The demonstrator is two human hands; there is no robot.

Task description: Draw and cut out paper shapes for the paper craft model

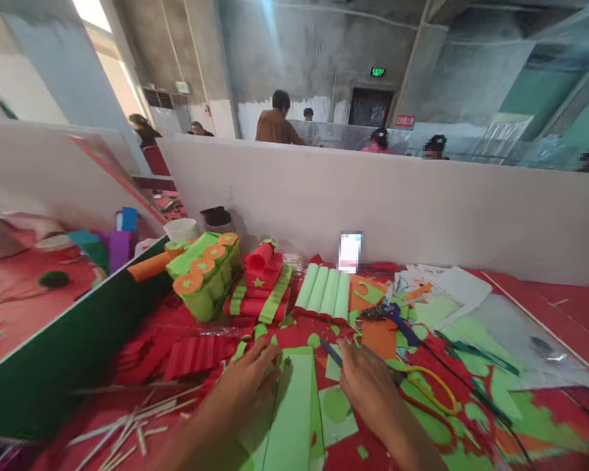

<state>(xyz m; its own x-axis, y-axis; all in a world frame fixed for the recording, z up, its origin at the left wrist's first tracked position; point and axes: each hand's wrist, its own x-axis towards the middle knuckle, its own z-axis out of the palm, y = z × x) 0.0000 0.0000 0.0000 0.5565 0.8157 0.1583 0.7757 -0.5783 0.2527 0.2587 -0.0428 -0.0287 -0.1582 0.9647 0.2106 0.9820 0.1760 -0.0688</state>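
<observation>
A long light green sheet [292, 412] lies lengthwise in front of me, over a brighter green piece. At its upper left edge is my left hand [255, 379], fingers bent and closed on the sheet. My right hand [366, 383] is closed over the middle of a pair of scissors [434, 392]. Their dark blade pokes out left of my fingers, and the yellow and red handles show beyond my wrist. Beneath the right hand lies a pale green square with a round green disc [337, 405]. Exact finger contact is partly hidden.
Green rolls with orange ends [201, 278], a red rolled stack [261, 288] and pale green rolls [322, 292] stand ahead. A glue gun [397, 320], green scraps and a cutter [485, 356] lie right. Sticks [127, 432] lie left. A lit phone [350, 252] leans on the white partition [422, 209].
</observation>
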